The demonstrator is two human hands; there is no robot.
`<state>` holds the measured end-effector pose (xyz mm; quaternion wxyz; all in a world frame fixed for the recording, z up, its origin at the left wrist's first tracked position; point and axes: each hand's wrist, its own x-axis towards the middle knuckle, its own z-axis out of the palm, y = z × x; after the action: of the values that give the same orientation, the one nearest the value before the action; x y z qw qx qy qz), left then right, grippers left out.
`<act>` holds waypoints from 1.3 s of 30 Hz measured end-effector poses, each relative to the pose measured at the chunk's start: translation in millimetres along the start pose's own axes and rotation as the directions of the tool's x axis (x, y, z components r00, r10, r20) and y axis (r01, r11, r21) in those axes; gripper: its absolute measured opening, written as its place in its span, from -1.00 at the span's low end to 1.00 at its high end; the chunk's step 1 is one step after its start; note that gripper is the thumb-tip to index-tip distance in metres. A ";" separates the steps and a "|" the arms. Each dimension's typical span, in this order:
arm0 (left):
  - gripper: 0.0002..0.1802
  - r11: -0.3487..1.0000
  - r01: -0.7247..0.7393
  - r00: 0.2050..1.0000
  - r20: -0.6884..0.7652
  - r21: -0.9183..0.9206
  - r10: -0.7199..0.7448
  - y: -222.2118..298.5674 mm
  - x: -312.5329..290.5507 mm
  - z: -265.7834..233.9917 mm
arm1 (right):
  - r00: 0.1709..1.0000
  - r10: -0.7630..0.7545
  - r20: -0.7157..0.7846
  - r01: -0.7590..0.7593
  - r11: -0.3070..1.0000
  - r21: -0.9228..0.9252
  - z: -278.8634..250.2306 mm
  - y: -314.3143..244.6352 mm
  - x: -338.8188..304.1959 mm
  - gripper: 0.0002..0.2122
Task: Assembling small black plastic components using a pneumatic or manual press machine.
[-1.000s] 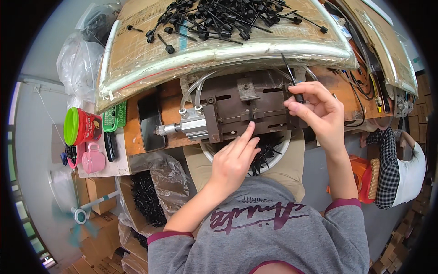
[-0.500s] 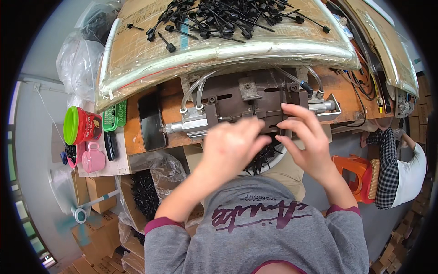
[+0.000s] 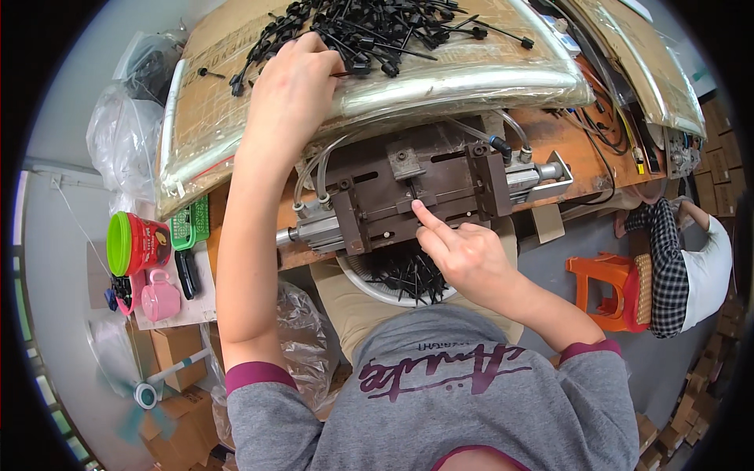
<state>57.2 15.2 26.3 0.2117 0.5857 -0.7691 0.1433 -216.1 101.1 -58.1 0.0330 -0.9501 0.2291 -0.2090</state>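
Observation:
A pile of black plastic pieces with thin stems and knobbed heads [image 3: 393, 31] lies on the film-covered cardboard [image 3: 224, 118] at the far side. My left hand [image 3: 294, 86] reaches over its near edge with fingers curled down; the fingertips and whatever they pinch are mostly hidden. Nearer me sits a dark metal fixture [image 3: 373, 200] with an air cylinder [image 3: 318, 234] at its left and another [image 3: 530, 179] at its right. The outstretched index finger of my right hand [image 3: 467, 255] touches a small block [image 3: 415, 199] at the fixture's middle, by a black stem; its other fingers are curled, with nothing visible in them.
Below the bench edge, a round white tub [image 3: 357, 275] holds black stems. Clear air hoses [image 3: 318, 169] run behind the fixture. To the left stand a red bucket [image 3: 149, 242], a pink cup [image 3: 161, 298] and a green basket [image 3: 190, 224]. At right, another person [image 3: 699, 275] sits near an orange stool [image 3: 601, 286].
My left hand has moved from above the fixture up and left to the pile. My right hand has come left and down, its index finger now on the fixture's middle block.

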 end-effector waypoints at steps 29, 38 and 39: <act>-0.72 0.906 0.157 0.985 -0.003 -0.393 -0.171 162.5 -162.2 40.7 | 0.989 -0.081 -0.122 0.098 0.985 0.144 -26.3 108.9 166.8 -0.85; -0.67 0.898 0.193 0.980 0.029 -0.396 -0.198 164.3 -159.2 31.9 | 0.943 0.332 0.009 -0.225 0.618 0.753 -59.2 83.4 122.5 -0.82; -0.67 0.865 0.220 0.973 0.041 -0.451 -0.226 164.9 -161.0 29.6 | 0.927 0.374 -0.004 -0.212 0.535 0.818 -62.3 83.7 116.7 -0.80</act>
<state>-69.9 181.6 -74.3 0.3621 0.6041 -0.7072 -0.0614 -182.8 -24.0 30.0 0.4729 -0.7559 0.2678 -0.3651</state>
